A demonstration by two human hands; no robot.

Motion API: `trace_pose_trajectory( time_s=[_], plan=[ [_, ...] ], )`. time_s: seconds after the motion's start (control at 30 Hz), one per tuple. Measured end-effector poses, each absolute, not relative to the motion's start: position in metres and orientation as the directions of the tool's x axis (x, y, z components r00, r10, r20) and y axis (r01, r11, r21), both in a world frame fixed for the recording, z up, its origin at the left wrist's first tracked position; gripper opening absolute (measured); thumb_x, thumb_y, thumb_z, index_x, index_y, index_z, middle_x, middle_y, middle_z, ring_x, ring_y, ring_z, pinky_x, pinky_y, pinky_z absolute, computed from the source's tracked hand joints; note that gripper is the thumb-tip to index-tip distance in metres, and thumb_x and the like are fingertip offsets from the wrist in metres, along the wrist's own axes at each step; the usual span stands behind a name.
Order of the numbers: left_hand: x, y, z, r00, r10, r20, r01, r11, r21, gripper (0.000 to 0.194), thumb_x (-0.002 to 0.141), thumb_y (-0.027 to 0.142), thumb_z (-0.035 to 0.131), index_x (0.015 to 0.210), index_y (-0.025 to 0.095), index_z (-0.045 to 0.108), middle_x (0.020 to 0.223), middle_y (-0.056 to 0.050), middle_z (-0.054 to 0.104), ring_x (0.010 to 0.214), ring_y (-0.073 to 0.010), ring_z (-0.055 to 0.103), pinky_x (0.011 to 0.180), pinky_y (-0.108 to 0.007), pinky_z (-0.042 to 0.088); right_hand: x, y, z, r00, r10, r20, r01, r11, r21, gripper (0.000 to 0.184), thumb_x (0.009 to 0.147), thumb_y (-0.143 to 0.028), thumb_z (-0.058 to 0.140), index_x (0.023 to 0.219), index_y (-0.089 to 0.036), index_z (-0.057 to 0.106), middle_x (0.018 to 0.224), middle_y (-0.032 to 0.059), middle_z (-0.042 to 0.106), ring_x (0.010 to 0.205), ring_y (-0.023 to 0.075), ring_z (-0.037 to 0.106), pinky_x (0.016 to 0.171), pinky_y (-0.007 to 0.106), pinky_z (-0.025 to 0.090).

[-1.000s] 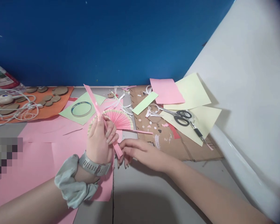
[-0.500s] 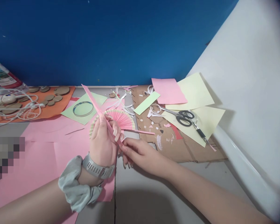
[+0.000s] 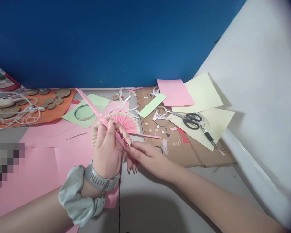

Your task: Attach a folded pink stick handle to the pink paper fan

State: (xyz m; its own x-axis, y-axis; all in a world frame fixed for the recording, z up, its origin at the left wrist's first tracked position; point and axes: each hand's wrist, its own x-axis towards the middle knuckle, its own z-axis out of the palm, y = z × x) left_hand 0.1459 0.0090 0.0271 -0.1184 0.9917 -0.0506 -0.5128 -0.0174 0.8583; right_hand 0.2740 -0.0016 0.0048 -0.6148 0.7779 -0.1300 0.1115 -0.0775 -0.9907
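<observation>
A narrow folded pink paper strip [image 3: 89, 103] runs slantwise through both hands. My left hand [image 3: 108, 149] is closed around its middle, the thumb lying along it. At the strip's lower end, my right hand [image 3: 146, 155] pinches it between thumb and fingers. Beneath and behind the hands lies a pleated pink paper fan [image 3: 122, 122] with a pale green edge, partly hidden by my left hand. A thin pink stick [image 3: 149, 136] reaches out from the fan to the right. Large pink paper [image 3: 46, 165] spreads under my left arm.
A tape roll [image 3: 84, 112] rests on green paper [image 3: 100, 101]. On the right, black-handled scissors [image 3: 192, 121] and a pen [image 3: 208, 136] lie over pale paper and cardboard [image 3: 196, 155]. White earphones [image 3: 26, 110] and cardboard cutouts sit on orange paper [image 3: 50, 111]. A blue wall [image 3: 126, 45] rises behind.
The strip's upper end has swung left and my left hand has turned slightly with it. My right fingers have shifted a little along the lower end.
</observation>
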Motion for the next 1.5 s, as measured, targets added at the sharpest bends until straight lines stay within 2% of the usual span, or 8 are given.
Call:
trace_pose_trajectory(
  time_s=[0.23,0.37,0.53,0.83,0.93,1.1,1.3,1.5],
  plan=[
    [0.151,-0.002,0.018,-0.051,0.997,-0.051,-0.479,0.02,0.878,0.011,0.091,0.028,0.045,0.083,0.021,0.042,0.079,0.004,0.061,0.047,-0.0046,0.059,0.043,-0.014,0.051,0.271,0.0,0.0,-0.583,0.796,-0.164,0.042,-0.171,-0.984,0.038,0.092,-0.048,0.036,0.075,-0.017,0.049,0.061,-0.0014,0.054,0.056,0.011,0.053,0.057,0.025,0.044],
    [0.153,-0.005,0.013,-0.039,0.996,-0.075,-0.455,0.049,0.889,0.013,0.088,0.032,0.05,0.085,0.022,0.043,0.09,0.001,0.064,0.048,-0.0082,0.062,0.036,-0.016,0.048,0.271,-0.001,0.001,-0.539,0.838,-0.092,0.075,-0.061,-0.995,0.039,0.092,-0.047,0.036,0.069,-0.018,0.048,0.059,-0.0025,0.053,0.056,0.0105,0.053,0.059,0.025,0.044],
    [0.153,-0.003,0.01,-0.056,0.994,-0.096,-0.477,0.058,0.877,0.016,0.085,0.033,0.056,0.086,0.022,0.045,0.086,-0.001,0.067,0.062,-0.0144,0.067,0.04,-0.018,0.051,0.274,-0.003,0.005,-0.507,0.859,-0.066,0.214,0.051,-0.975,0.043,0.095,-0.044,0.03,0.066,-0.018,0.048,0.06,-0.0017,0.055,0.057,0.0102,0.053,0.062,0.025,0.042],
    [0.149,-0.003,-0.001,0.116,0.987,-0.114,-0.399,0.151,0.904,0.017,0.087,0.035,0.051,0.09,0.018,0.051,0.098,-0.007,0.069,0.039,-0.0073,0.057,0.037,-0.021,0.049,0.276,-0.001,0.005,-0.501,0.865,-0.016,0.222,0.11,-0.969,0.045,0.097,-0.041,0.024,0.07,-0.017,0.051,0.059,-0.0011,0.054,0.059,0.0109,0.051,0.064,0.024,0.041],
    [0.148,0.0,-0.001,0.049,0.992,-0.112,-0.41,0.122,0.904,0.016,0.086,0.033,0.053,0.089,0.018,0.052,0.096,-0.006,0.07,0.05,-0.0112,0.063,0.039,-0.02,0.05,0.276,-0.001,0.006,-0.513,0.857,-0.047,0.223,0.079,-0.972,0.042,0.096,-0.043,0.028,0.072,-0.017,0.05,0.062,-0.0015,0.054,0.059,0.0107,0.052,0.062,0.024,0.041],
    [0.146,0.003,0.001,-0.04,0.993,-0.113,-0.435,0.084,0.896,0.016,0.083,0.032,0.058,0.088,0.017,0.055,0.088,-0.005,0.071,0.079,-0.018,0.069,0.058,-0.023,0.055,0.277,0.0,0.007,-0.488,0.868,-0.091,0.301,0.07,-0.951,0.039,0.093,-0.047,0.033,0.073,-0.018,0.05,0.062,-0.0028,0.055,0.058,0.0105,0.053,0.057,0.023,0.038],
    [0.146,0.005,0.001,-0.036,0.987,-0.154,-0.458,0.12,0.881,0.018,0.082,0.033,0.059,0.089,0.017,0.055,0.087,-0.005,0.071,0.081,-0.018,0.068,0.057,-0.023,0.054,0.279,0.001,0.009,-0.522,0.853,-0.032,0.29,0.142,-0.946,0.043,0.097,-0.04,0.027,0.069,-0.018,0.051,0.061,-0.0016,0.056,0.06,0.0105,0.053,0.066,0.024,0.041],
    [0.145,0.006,-0.002,-0.07,0.983,-0.168,-0.451,0.119,0.885,0.018,0.08,0.032,0.062,0.087,0.016,0.055,0.086,-0.005,0.071,0.079,-0.0165,0.068,0.059,-0.021,0.054,0.279,-0.001,0.009,-0.556,0.829,-0.052,0.245,0.104,-0.964,0.036,0.096,-0.041,0.031,0.08,-0.018,0.054,0.072,0.0003,0.059,0.068,0.0124,0.056,0.068,0.025,0.043]
  ],
)
